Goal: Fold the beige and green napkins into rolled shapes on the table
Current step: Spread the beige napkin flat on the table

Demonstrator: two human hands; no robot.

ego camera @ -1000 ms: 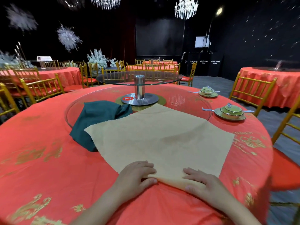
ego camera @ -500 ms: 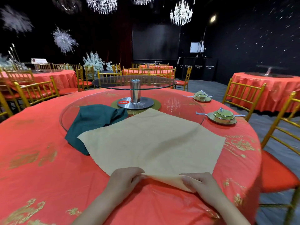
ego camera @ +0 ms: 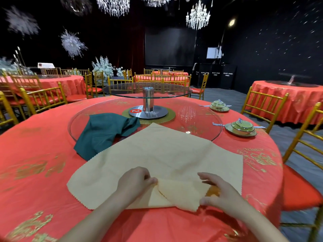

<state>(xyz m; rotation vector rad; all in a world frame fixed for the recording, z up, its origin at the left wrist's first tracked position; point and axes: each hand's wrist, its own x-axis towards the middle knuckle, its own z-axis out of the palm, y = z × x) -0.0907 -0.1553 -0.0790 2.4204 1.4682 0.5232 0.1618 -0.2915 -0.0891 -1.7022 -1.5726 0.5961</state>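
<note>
1. The beige napkin lies spread as a diamond on the near side of the table, and its near corner is turned up and back. The left hand pinches that flap at the fold, fingers pressed together on the cloth. The right hand has its fingers spread, thumb under the lifted edge.
2. The risk, as I judge it, is a crooked start — if one hand leads the other, the roll will run skewed and come out cone-shaped.
3. The cloth looks soft and limp; let go too early and the flap may flop open.
4. The green napkin sits rumpled at the left, half on the glass turntable, its near edge tucked under the beige one — dragging the beige could pull it along.
5. The tablecloth is glossy red with gold print, possibly slippery.
6. Around us is a dim banquet hall: gold chairs, more red tables, chandeliers, and two covered bowls at the right.
</note>
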